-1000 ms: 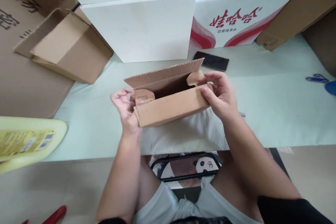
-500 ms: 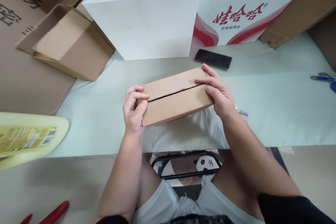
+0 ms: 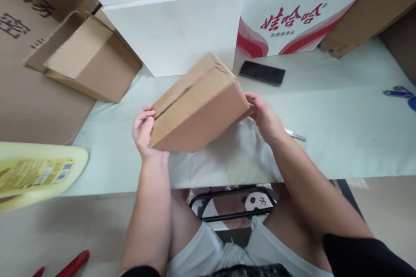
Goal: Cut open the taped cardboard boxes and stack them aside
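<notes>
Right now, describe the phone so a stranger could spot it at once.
Find the white carton with red lettering at the back of the pale table. In front of it lies the phone, flat. It is the only thin black slab among brown and white boxes.

the plain brown cardboard box (image 3: 198, 104) is an even tan with a dark seam line along its top. the smooth table top (image 3: 341, 138) is pale mint green. the tall white block (image 3: 175, 30) is unmarked, while the white printed carton (image 3: 292, 21) carries red characters and red-and-pink curved bands. the flat glossy phone (image 3: 262, 72) is black. the plastic chair seat (image 3: 19, 197) is pale yellow with a deeper yellow printed label (image 3: 32, 175); the stool cushion (image 3: 234, 205) shows a black-and-white panda on brown.
</notes>
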Motion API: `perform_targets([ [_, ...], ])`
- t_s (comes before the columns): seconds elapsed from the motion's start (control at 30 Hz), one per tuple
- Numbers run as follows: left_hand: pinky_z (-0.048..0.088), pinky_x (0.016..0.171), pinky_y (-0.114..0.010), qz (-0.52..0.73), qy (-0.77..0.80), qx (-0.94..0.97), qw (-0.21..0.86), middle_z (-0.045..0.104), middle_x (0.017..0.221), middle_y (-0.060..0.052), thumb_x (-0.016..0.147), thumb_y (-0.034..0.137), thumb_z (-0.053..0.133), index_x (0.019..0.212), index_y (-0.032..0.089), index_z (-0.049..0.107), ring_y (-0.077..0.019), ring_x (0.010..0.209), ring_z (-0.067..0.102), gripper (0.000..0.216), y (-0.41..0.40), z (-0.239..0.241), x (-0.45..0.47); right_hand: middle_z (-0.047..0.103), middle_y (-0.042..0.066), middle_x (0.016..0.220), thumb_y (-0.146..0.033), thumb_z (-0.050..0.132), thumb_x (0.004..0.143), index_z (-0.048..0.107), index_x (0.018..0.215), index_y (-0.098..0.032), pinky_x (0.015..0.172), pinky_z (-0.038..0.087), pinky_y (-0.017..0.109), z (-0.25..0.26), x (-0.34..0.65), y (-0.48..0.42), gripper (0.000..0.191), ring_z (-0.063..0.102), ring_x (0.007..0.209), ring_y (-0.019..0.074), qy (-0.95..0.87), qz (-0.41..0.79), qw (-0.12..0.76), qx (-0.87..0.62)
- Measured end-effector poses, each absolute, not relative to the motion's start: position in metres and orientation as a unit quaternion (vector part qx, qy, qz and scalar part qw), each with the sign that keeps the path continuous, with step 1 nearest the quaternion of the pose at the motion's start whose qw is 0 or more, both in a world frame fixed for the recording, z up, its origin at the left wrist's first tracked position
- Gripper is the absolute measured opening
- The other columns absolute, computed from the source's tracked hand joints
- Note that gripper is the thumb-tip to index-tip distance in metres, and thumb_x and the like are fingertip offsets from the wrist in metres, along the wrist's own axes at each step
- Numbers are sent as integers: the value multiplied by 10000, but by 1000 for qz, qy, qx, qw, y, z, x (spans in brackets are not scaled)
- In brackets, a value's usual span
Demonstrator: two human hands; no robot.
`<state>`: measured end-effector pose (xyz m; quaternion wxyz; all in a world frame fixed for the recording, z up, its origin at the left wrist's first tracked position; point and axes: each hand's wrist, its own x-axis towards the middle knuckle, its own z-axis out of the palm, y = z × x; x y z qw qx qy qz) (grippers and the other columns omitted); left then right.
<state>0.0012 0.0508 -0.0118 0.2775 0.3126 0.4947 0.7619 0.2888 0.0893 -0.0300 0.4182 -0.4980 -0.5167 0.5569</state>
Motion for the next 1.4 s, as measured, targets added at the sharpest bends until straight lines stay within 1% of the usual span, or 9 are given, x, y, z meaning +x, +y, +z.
perform_targets([
  [0.23, 598, 803, -421, 731, 493, 173, 439, 732, 935, -47, 748, 403, 688, 872, 218, 718, -270, 928, 709, 225, 48, -8, 22, 227, 48, 1744, -694, 449, 962, 36, 1654, -346, 1303, 262, 536, -3, 267, 64, 877, 298, 1592, 253, -679, 515, 431, -298],
  [0.43, 634, 706, -444, 539, 481, 106, 683, 782, 1058, -75, 921, 570, 494, 1182, 255, 673, -266, 815, 757, 446, 28, -7, 61, 418, 64, 1659, -493, 572, 970, 494, 1497, -283, 1341, 140, 564, 31, 269, 52, 573, 242, 1612, 285, -796, 287, 434, -309],
  [0.6, 640, 728, -483, 492, 464, 201, 708, 778, 987, -122, 864, 827, 344, 1198, 210, 647, -319, 827, 783, 764, 21, -11, 56, 612, 59, 1488, -496, 525, 981, 611, 1346, -295, 1309, 284, 551, 37, 276, 55, 426, 447, 1507, 279, -742, 257, 494, -374],
  [0.8, 554, 519, -316, 283, 485, 243, 791, 795, 1023, -146, 869, 704, 476, 1110, 190, 726, -301, 759, 789, 620, 21, -16, 62, 765, 28, 1134, -408, 529, 960, 687, 998, -282, 1274, 360, 554, 38, 281, 58, 205, 664, 1248, 254, -712, 245, 532, -388],
  [0.93, 302, 353, -215, 223, 588, 388, 674, 746, 689, -138, 831, 651, 617, 730, 145, 738, -199, 485, 663, 531, 23, -21, 56, 770, 28, 1107, -282, 584, 894, 704, 1017, -272, 1211, 441, 543, 35, 283, 61, 172, 665, 1232, 256, -738, 250, 510, -365],
  [1.03, 382, 419, -232, 344, 651, 455, 500, 633, 539, -38, 826, 553, 686, 624, 180, 669, -151, 472, 584, 424, 26, -19, 45, 765, 41, 1139, -208, 562, 874, 729, 1084, -261, 1153, 495, 520, 31, 282, 61, 274, 659, 1225, 252, -795, 253, 451, -318],
  [1.13, 579, 717, -326, 562, 571, 536, 267, 745, 826, -37, 906, 528, 618, 886, 227, 736, -203, 806, 715, 324, 26, -13, 39, 759, 43, 1107, -211, 538, 899, 748, 1054, -261, 1182, 465, 519, 27, 277, 61, 266, 675, 1161, 237, -825, 249, 418, -288],
  [1.23, 492, 1123, -510, 545, 416, 718, 123, 734, 1248, -66, 965, 482, 541, 1199, 273, 714, -287, 1287, 635, 359, 23, -12, 45, 756, 48, 1089, -219, 554, 914, 743, 1044, -251, 1199, 449, 495, 24, 273, 59, 232, 664, 1188, 230, -820, 255, 436, -269],
  [1.4, 413, 1201, -597, 454, 388, 801, 23, 649, 1367, -88, 886, 358, 645, 1328, 281, 604, -336, 1437, 508, 451, 23, -25, 62, 765, 55, 1016, -255, 508, 918, 713, 896, -241, 1037, 548, 464, 24, 287, 66, 206, 705, 1078, 246, -703, 245, 473, -471],
])
